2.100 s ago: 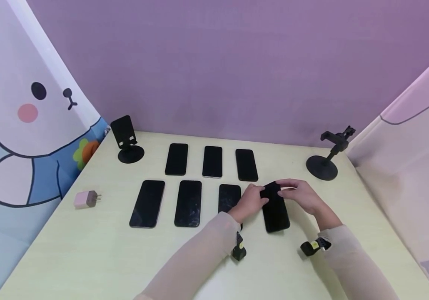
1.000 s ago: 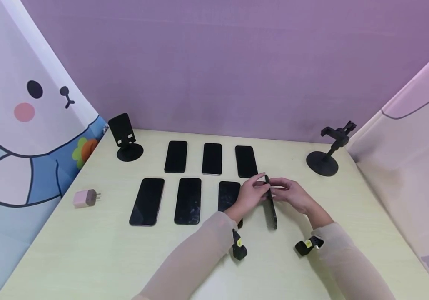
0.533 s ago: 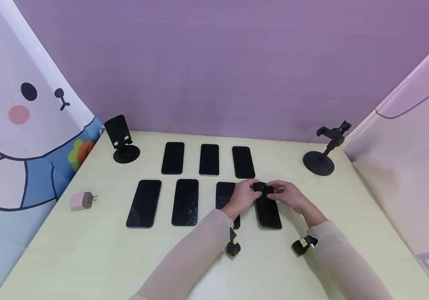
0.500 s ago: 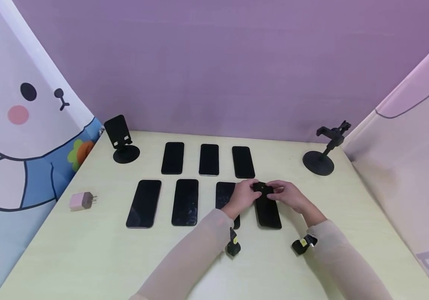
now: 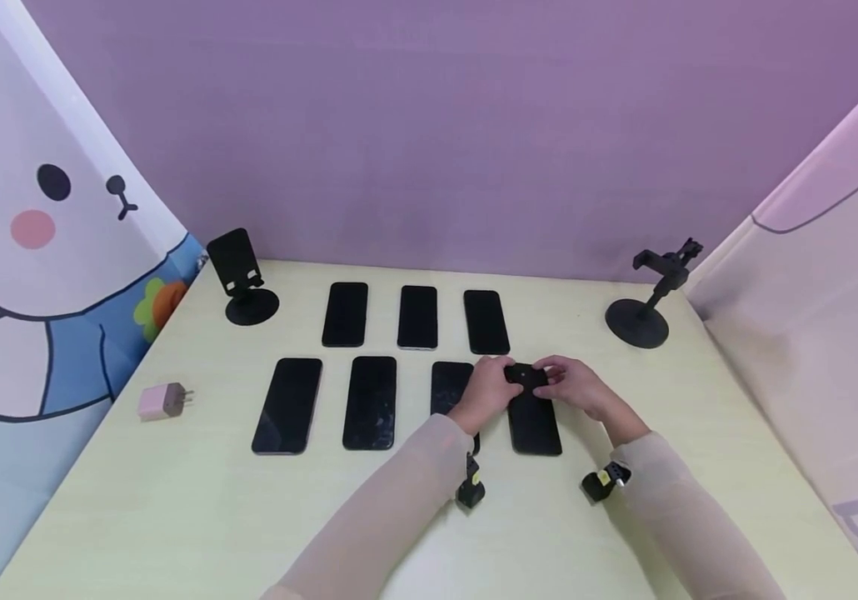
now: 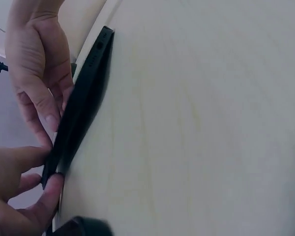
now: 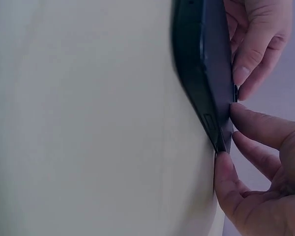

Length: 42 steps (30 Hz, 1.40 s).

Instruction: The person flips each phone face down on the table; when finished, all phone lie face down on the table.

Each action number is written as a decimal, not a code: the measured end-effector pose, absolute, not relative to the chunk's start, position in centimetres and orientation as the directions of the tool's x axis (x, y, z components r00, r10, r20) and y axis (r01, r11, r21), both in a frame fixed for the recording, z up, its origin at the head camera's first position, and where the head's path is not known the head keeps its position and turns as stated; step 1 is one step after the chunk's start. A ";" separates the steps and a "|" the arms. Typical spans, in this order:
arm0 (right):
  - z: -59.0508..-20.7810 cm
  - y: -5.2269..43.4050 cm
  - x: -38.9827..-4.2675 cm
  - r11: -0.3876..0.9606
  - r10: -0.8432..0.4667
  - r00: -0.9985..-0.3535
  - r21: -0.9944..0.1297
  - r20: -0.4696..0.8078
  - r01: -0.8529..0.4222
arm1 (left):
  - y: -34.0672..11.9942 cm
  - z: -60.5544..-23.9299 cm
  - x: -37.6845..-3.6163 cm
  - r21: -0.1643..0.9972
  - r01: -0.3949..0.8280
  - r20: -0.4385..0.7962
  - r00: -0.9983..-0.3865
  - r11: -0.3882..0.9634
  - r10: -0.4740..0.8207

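We see both hands on the far end of a black phone (image 5: 532, 417) lying on the pale counter (image 5: 174, 517), at the right end of the near row. L hand (image 5: 487, 392) pinches its top-left corner, thumb and fingers closed on the edge; R hand (image 5: 571, 385) pinches the top-right corner the same way (wrist views show fingertips on both faces). Just beside it, partly under the left forearm, lies another phone (image 5: 450, 385). Three phones (image 5: 417, 317) sit in the far row, w/ a stand (image 5: 241, 279) at far left.
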State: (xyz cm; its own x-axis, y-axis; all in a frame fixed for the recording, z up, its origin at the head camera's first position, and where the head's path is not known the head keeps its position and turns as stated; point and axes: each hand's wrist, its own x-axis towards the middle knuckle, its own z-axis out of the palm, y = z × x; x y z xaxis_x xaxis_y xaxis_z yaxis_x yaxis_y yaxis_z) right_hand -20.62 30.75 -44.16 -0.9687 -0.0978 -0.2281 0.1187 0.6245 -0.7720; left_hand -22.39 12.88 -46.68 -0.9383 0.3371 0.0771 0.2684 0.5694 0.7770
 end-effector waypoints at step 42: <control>-43.8 20.0 -21.3 0.694 -0.165 -0.966 -0.719 -0.197 0.028 | 0.7 -45.6 -22.8 0.725 0.218 0.030 -0.958 0.654 0.287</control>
State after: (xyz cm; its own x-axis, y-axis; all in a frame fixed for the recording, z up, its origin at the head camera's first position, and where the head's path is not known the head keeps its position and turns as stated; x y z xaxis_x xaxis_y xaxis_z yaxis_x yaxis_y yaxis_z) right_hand -21.33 20.04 -43.81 -0.9663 -0.1653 -0.1974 0.0282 0.6941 -0.7193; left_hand -22.78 0.74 -45.65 -0.9575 0.2868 0.0301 0.2185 0.6535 0.7247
